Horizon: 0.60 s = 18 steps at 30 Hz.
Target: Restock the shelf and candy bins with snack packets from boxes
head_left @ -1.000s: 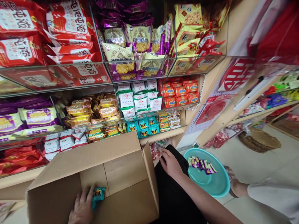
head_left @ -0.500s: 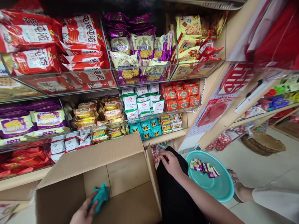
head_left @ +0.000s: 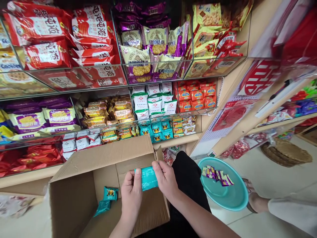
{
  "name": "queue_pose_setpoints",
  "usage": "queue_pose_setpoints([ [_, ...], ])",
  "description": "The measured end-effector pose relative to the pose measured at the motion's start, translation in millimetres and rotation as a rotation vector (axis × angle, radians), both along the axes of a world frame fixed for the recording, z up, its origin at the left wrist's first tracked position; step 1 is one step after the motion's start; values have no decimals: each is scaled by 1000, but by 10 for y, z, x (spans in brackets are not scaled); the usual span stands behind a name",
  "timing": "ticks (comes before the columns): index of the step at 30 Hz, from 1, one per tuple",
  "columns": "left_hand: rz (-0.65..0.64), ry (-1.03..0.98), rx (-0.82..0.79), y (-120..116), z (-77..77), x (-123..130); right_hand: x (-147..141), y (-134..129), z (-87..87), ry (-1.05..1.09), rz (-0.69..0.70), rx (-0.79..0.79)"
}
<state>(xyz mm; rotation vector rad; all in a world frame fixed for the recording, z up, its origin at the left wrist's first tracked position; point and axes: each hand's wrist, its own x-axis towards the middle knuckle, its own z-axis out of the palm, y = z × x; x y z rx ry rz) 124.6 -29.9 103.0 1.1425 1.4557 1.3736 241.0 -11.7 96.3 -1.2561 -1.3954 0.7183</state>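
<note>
A teal snack packet [head_left: 149,178] is stretched between my two hands above an open cardboard box [head_left: 74,205]. My left hand [head_left: 132,188] pinches its left end, thumb on top. The right end is gripped by my right hand [head_left: 164,178] in the same way. Inside the box lie a teal packet with a dark round emblem [head_left: 110,193] and another teal packet [head_left: 102,207], touching each other. More teal packets [head_left: 157,127] sit in a lower shelf compartment behind the box.
Shelves with clear dividers [head_left: 158,115] hold many bagged snacks. On the floor at the right is a turquoise basin [head_left: 223,198] with several small purple packets. A person's foot [head_left: 257,202] stands beside it, and a woven basket [head_left: 287,152] lies farther back.
My left hand has risen from inside the box, and my right hand has come left to meet it at the packet. Two teal packets now show in the box. The view has shifted slightly.
</note>
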Motion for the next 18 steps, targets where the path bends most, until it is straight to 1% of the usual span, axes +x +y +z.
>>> queue_pose_setpoints([
  [2, 52, 27, 43, 21, -58, 27, -30, -8, -44, 1, -43, 16],
  [4, 70, 55, 64, 43, -69, 46, -47, -16, -62, -7, -90, 44],
  [6, 72, 75, 77, 65, -28, 62, -29, -15, -52, -27, -143, 95],
  [8, 61, 54, 47, 78, 63, 80, 34, -5, -25, -72, -177, 214],
  [10, 4, -93, -83, 74, 187, 105, 128, -4, 9, -146, -145, 419],
  [12, -87, -326, -276, 49, 312, 132, 219, -32, 38, -221, -29, 611],
  [13, -120, -426, -347, 32, 362, 145, 250, -61, 48, -244, 43, 665],
  [14, -142, -493, -377, 15, 399, 154, 267, -99, 53, -250, 102, 680],
  [15, -150, -523, -364, -1, 421, 161, 269, -141, 54, -233, 138, 650],
  [17, -148, -516, -258, -26, 425, 163, 232, -224, 43, -98, 121, 493],
  [18, -156, -495, -195, -34, 413, 161, 202, -254, 34, 27, 92, 377],
])
